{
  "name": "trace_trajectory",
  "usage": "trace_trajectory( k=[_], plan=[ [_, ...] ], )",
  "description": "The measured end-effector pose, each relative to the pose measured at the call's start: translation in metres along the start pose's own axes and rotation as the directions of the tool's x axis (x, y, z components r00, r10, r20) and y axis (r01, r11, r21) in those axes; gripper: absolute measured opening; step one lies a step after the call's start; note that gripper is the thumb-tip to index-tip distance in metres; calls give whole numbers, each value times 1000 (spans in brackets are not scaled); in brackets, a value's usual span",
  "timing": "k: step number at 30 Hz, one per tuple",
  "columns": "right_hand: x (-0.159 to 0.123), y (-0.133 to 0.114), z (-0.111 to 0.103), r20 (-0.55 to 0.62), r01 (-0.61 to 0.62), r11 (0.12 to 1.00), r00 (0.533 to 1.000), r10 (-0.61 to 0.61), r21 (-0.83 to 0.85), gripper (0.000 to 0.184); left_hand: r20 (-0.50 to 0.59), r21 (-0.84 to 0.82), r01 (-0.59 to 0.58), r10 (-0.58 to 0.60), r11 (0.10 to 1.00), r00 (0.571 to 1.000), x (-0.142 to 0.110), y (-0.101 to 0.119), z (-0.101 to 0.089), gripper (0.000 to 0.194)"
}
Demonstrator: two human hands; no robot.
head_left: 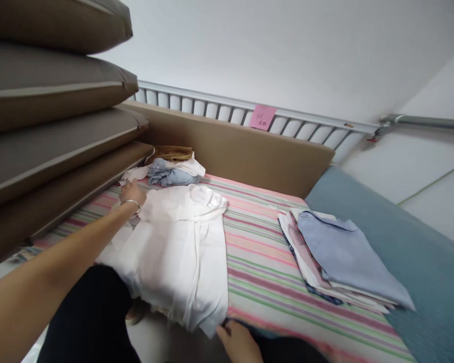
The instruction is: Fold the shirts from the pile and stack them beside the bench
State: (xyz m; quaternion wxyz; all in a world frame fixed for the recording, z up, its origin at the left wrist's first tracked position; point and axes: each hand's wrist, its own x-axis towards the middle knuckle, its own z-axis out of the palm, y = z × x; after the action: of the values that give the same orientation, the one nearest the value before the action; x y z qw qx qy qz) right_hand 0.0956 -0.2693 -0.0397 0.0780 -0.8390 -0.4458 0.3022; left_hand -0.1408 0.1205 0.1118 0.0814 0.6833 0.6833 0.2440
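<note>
- Lying on the striped sheet [257,237] of the bed, near its front-left part, a white shirt [181,247] is seen, collar toward the headboard [242,146] and hem close to the front edge.
- The left hand [131,194] is stretched out to the shirt's far-left shoulder, fingers laid flat on or pinching the cloth; a bangle [131,202] is worn at the wrist. Whether cloth is actually gripped cannot be told.
- The right hand [237,340] is seen at the front edge, touching the shirt's lower right corner; fingers are half curled, and a firm grasp cannot be confirmed.
- The shirt is judged light, thin and limp: no shape of its own will be kept, and it will sag and slide wherever it is not supported.
- The fabric looks smooth, so some slipping over the sheet is to be expected; nothing fragile is involved, though buttons may catch.
- Hold is best taken at seams and corners, the shoulder seam and the hem corner, where the cloth is doubled and gives a firmer pinch.
- A folded stack [336,257], topped by a pale blue shirt [348,252], is set toward the right edge of the sheet, well apart from the white shirt.
- A small heap of loose clothes [172,169] lies at the far-left corner, against the headboard.
- Grey cushions [49,101] are piled along the left edge, and a pink note [263,117] is stuck on the rail behind.
</note>
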Motion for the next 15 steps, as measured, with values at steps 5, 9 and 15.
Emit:
trace_trajectory(
  k=[5, 9, 15],
  plan=[
    [17, -37, -44, -173, 211, 976, 961, -217, -52, 31, 119, -17, -427, 426, 904, 897, -31, 71, 22, 36],
    [52, -50, -60, -273, 547, 835, 814, -513, 62, 20, 236, -75, -653, 650, 753, 722, -72, 143, 62, 30],
    [102, -40, -44, -159, 634, 770, 769, -619, 68, 23, 383, -22, -709, 661, 705, 645, -80, 248, 133, 32]
  ],
)
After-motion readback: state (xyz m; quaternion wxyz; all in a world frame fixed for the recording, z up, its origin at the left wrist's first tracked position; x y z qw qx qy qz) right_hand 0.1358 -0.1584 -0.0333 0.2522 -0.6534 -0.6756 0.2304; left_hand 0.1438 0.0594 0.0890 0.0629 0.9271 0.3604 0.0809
